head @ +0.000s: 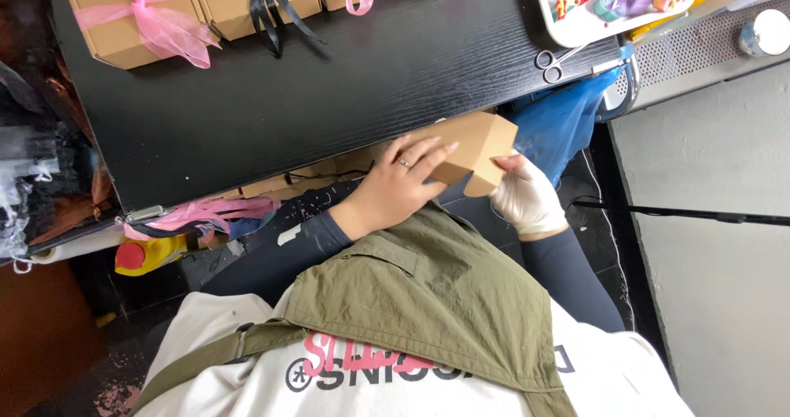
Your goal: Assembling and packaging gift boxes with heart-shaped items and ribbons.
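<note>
We saw the left hand [403, 183] laid flat over the top of a small brown cardboard box [473, 150], fingers spread and pressing, a ring on one finger. The right hand [527, 196], in a pale glove, gripped the same box from below at its near corner. The box sat off the black table [329, 88], just past its near edge, above the lap.

Risk as we judged it: the box hung unsupported, so a slipping grip could drop it to the floor or crush a flap.

Room: bare tabletop lay just ahead. Ribboned boxes [136, 14] lined the far edge, scissors [553, 62] lay at the right corner beside a white tray [568, 30], and a blue bag [564, 113] crowded the right side.
</note>
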